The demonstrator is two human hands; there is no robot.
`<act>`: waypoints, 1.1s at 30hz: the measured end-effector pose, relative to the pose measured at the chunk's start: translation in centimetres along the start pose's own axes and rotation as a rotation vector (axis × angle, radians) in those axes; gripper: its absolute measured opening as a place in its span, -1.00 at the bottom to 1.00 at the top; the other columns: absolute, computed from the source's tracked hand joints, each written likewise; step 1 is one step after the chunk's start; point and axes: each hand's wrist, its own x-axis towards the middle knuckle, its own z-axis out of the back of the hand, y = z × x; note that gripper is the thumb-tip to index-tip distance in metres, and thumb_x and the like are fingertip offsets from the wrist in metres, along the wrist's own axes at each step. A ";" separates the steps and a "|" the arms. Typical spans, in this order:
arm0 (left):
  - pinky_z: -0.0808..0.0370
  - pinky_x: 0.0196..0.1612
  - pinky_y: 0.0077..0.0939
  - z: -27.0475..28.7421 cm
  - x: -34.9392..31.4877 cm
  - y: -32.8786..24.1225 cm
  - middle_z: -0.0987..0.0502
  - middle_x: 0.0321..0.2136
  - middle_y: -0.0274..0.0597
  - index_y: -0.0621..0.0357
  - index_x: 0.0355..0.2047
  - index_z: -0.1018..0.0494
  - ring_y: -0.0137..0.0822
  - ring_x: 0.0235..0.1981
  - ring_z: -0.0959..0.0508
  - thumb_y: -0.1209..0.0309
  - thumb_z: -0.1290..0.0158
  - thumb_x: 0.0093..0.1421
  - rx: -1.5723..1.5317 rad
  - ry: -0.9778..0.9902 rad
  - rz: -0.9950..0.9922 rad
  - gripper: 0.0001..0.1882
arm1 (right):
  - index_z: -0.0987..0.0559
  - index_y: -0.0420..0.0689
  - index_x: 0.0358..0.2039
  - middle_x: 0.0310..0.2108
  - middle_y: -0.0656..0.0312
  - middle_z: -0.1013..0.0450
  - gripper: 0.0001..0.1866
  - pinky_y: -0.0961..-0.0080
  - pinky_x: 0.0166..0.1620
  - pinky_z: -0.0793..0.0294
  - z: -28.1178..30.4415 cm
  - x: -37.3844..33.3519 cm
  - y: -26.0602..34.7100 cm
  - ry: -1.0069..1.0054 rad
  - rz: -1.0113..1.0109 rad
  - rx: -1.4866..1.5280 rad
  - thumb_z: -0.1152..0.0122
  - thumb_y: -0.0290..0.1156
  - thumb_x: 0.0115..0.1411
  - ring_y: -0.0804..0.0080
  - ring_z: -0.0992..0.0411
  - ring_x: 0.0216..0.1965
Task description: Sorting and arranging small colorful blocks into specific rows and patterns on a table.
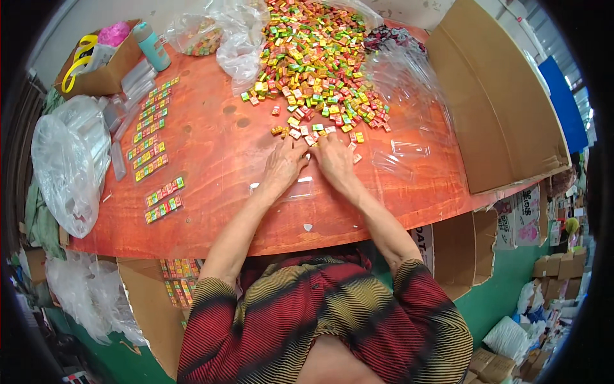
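At the near edge of a big heap of small coloured boxes, both my hands work close together. My left hand has its fingers bent and drawn together at the small boxes. Beside it, my right hand reaches down with curled fingers onto boxes at the same spot. The fingertips partly cover what they grip. Under my wrists lies a clear plastic tray, flat on the red tabletop. A few loose boxes lie just right of my right hand.
Filled clear trays line the left side. Further left are a clear plastic bag, a turquoise bottle and a carton. Empty clear trays lie at right, beside a large upright cardboard box.
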 end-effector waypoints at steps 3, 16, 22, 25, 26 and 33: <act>-0.37 -0.26 -0.27 -0.5 -0.7 0.5 -0.34 -0.37 -0.12 0.09 -0.29 -0.44 -0.09 -0.31 -0.41 0.50 -0.17 -0.15 0.003 -0.051 0.020 -0.67 | -0.41 -0.19 -0.40 -0.39 0.03 -0.34 -0.86 0.26 -0.52 -0.42 -1.3 -0.5 0.8 -0.090 0.073 -0.061 -0.01 -0.45 0.00 0.11 -0.42 -0.44; -0.39 -0.35 -0.28 0.5 -0.3 -0.3 -0.29 -0.41 -0.17 -0.14 -0.19 -0.45 -0.17 -0.35 -0.40 0.28 -0.18 -0.12 0.132 0.045 0.024 -0.61 | -0.42 -0.19 -0.35 -0.41 0.07 -0.33 -0.83 0.22 -0.41 -0.40 0.5 0.1 -2.7 -0.053 0.097 0.011 -0.01 -0.48 0.00 0.09 -0.39 -0.40; -0.35 -0.32 -0.32 -0.1 -0.4 -1.0 -0.31 -0.45 -0.14 -0.03 -0.21 -0.48 -0.16 -0.39 -0.37 0.35 -0.16 -0.10 0.154 0.028 0.042 -0.64 | -0.39 -0.22 -0.41 -0.44 0.07 -0.32 -0.87 0.30 -0.44 -0.41 0.2 -1.5 -0.3 -0.029 0.079 -0.116 0.05 -0.53 -0.04 0.14 -0.40 -0.42; -0.35 -0.31 -0.32 -0.5 -0.6 -1.1 -0.33 -0.46 -0.13 0.03 -0.25 -0.49 -0.15 -0.38 -0.38 0.38 -0.15 -0.09 0.128 -0.018 0.044 -0.68 | -0.37 -0.25 -0.39 -0.44 0.03 -0.31 -0.85 0.29 -0.51 -0.42 -0.5 -1.8 0.1 -0.138 0.127 -0.135 0.04 -0.52 -0.03 0.14 -0.41 -0.48; -0.35 -0.31 -0.32 -0.5 -0.6 -1.1 -0.34 -0.46 -0.12 0.06 -0.27 -0.50 -0.15 -0.38 -0.39 0.38 -0.14 -0.09 0.110 -0.052 0.050 -0.70 | -0.37 -0.26 -0.39 -0.44 0.03 -0.31 -0.85 0.30 -0.54 -0.41 -0.4 -1.9 0.5 -0.093 0.079 -0.118 0.03 -0.50 -0.02 0.13 -0.41 -0.49; -0.38 -0.39 -0.27 -0.1 -0.9 -0.8 -0.32 -0.46 -0.12 0.01 -0.31 -0.50 -0.12 -0.41 -0.43 0.33 -0.15 -0.10 0.167 -0.063 0.051 -0.72 | -0.38 -0.24 -0.37 -0.39 0.02 -0.34 -0.77 0.25 -0.49 -0.43 1.0 -2.3 0.2 -0.079 0.048 0.074 -0.08 -0.36 0.02 0.05 -0.41 -0.49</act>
